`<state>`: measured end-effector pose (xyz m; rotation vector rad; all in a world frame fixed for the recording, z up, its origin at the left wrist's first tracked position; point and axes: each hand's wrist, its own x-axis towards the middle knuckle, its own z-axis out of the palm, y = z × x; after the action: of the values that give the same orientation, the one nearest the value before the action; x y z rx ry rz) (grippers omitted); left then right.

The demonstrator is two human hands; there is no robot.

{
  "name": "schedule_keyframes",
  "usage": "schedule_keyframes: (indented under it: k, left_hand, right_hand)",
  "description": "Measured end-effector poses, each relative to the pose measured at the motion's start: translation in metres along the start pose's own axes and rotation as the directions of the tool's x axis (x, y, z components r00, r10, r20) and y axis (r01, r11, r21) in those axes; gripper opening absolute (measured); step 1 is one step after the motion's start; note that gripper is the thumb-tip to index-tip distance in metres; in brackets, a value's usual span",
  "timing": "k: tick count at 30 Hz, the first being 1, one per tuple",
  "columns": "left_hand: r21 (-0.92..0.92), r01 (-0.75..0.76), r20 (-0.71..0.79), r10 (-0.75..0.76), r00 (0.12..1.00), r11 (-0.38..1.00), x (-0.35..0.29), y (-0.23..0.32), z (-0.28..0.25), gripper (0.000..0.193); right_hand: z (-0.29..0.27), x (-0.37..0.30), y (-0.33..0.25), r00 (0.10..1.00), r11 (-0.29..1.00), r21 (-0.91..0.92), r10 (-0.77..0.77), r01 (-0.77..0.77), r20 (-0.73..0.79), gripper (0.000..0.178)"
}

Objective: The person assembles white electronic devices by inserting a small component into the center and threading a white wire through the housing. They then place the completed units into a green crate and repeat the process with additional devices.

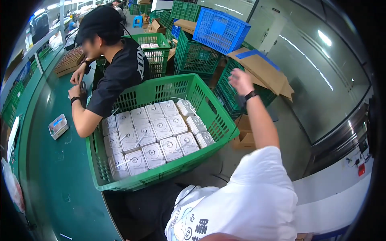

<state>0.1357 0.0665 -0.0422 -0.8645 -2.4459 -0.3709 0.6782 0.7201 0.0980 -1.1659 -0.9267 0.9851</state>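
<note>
Green plastic crate [209, 116], mid-frame, rests partly on the green desk [52, 176] and is packed with white wrapped units [155, 134]. Right hand [240, 80] is raised beyond the crate, upper centre, fingers spread, its grip holding nothing. Left hand is out of view. The loaded crate probably handles heavy and stiff; the rim is likely the best hold.

The right arm is raised and stretched forward and upward from the white short sleeve, bare along the forearm, with a dark watch on the wrist. The right hand [240, 81] is blurred, the fingers loosely spread, holding nothing. The left hand is not visible.
</note>
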Motion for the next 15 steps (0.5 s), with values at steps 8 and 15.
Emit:
schedule_keyframes:
  k: [8, 15]
  left_hand:
    - [0.071, -0.004, 0.097, -0.003, 0.995, 0.997, 0.008, 0.013, -0.005, 0.056]
    - [0.134, -0.006, 0.117, -0.01, 0.993, 0.991, 0.004, 0.012, -0.002, 0.059]
  right_hand:
    - [0.146, -0.108, 0.025, 0.829, 0.925, -0.379, 0.188, 0.031, 0.527, 0.024]
    - [0.175, -0.076, 0.131, 0.615, 0.749, -0.646, 0.442, 0.148, 0.653, 0.028]
